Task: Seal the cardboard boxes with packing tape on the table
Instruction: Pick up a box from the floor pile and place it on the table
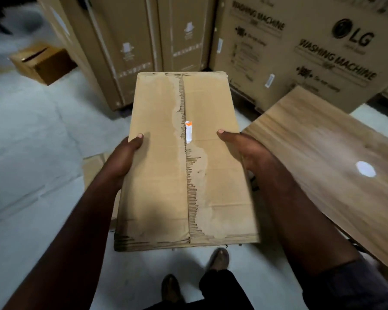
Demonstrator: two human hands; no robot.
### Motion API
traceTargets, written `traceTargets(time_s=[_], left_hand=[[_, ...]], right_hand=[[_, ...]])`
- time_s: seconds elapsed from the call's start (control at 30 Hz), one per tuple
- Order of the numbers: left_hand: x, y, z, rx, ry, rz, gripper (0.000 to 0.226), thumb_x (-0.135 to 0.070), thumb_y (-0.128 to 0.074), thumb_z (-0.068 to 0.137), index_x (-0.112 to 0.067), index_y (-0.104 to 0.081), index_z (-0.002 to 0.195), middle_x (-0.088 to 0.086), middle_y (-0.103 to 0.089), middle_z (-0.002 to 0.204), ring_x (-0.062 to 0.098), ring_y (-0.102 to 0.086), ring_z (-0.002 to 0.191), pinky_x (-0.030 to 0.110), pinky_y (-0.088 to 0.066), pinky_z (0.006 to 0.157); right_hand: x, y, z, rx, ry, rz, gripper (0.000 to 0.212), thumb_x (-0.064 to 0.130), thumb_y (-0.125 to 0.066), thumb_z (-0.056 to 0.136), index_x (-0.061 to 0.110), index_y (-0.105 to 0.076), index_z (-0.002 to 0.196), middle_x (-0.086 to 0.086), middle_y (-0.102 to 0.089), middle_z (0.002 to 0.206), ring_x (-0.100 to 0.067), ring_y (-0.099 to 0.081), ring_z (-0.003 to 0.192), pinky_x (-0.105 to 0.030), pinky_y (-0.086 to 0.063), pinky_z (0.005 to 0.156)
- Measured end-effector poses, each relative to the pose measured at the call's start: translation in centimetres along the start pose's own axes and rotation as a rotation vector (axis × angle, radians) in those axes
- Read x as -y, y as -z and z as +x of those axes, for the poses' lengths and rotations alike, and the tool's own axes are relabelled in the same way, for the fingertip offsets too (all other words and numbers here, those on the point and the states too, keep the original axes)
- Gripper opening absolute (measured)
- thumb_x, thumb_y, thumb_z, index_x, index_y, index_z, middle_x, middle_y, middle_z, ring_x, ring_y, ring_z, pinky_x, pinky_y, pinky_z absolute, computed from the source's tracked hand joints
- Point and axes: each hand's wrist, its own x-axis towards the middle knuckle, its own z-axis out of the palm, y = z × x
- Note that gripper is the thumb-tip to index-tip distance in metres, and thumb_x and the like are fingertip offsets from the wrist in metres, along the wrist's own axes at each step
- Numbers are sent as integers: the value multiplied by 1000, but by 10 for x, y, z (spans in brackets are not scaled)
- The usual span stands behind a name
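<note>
Pale floor [31,153], w/ tall appliance cartons [278,52] stacked beyond the cardboard box [166,175]. Box is held up off the floor, torn centre seam on top. L hand [126,157] grips its left edge, R hand [244,151] its right edge, thumbs on top. Wooden table [323,153] just right of box; small carton [40,61] well off to its left.

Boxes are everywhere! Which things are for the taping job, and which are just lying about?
For the job: cardboard box, held by left hand and right hand; wooden table.
Just lying about: washing machine cartons, tall cartons, small box on the floor.
</note>
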Motion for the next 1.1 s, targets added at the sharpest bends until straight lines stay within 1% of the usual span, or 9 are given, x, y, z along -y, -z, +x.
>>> traceTargets(time_s=[0.07,0.13,0.23,0.4,0.53,0.7,0.8,0.93,1.1], left_hand=[[-21,-30,4,51,-9,4,42,-45,-53,100,-20,-60,133,6,-73,116,29,-70,106,48,-53,97],[-41,-74,11,109,-24,21,42,-43,-55,99,-20,-60,134,6,-73,118,30,-70,107,50,-51,100],[-62,-146,21,167,-69,60,41,-37,-55,101,-17,-58,137,7,-71,122,30,-69,107,47,-52,100],[-77,-271,22,255,-75,107,41,-36,-56,101,-18,-54,138,5,-69,122,20,-69,96,28,-56,75],[-81,-364,16,372,-82,148,37,-31,-51,104,-15,-57,137,6,-71,117,28,-68,103,36,-54,86],[-85,-451,13,491,-60,195,33,-34,-52,104,-17,-61,130,4,-75,111,18,-74,91,28,-57,69],[-85,-494,12,529,-30,204,26,-27,-51,104,-17,-60,127,5,-73,107,12,-74,76,23,-56,59],[-84,-543,25,606,14,249,33,-25,-52,103,-11,-59,132,10,-74,108,21,-73,81,28,-57,61],[-84,-586,40,689,12,259,33,-21,-53,102,-10,-59,133,13,-73,114,24,-73,87,28,-58,63]], right_hand=[[17,29,-15,-52,-5,41,38,18,-62,99,1,-61,133,-16,-70,124,-29,-69,110,-40,-56,97],[35,67,-33,-111,-18,44,25,18,-61,100,4,-66,120,-5,-78,93,-16,-76,81,-26,-61,69],[51,131,-52,-216,7,30,11,20,-59,102,15,-61,92,10,-69,54,-2,-66,47,-16,-48,42],[58,245,-66,-334,-15,79,13,24,-65,98,11,-66,98,5,-74,66,-7,-71,58,-20,-56,51],[56,333,-80,-395,-43,136,43,30,-74,89,5,-69,124,-13,-74,116,-30,-71,107,-48,-54,101],[60,408,-107,-485,-35,199,37,24,-67,96,5,-66,127,-12,-73,119,-21,-73,90,-40,-56,96],[57,445,-114,-534,-18,261,31,23,-64,98,4,-67,123,-5,-78,97,-14,-75,75,-30,-60,80],[55,480,-121,-617,-20,332,20,23,-60,100,9,-68,112,1,-77,77,-11,-73,65,-24,-61,64],[43,510,-119,-728,-15,354,30,19,-62,98,2,-67,122,-9,-75,105,-16,-73,78,-27,-59,77]])
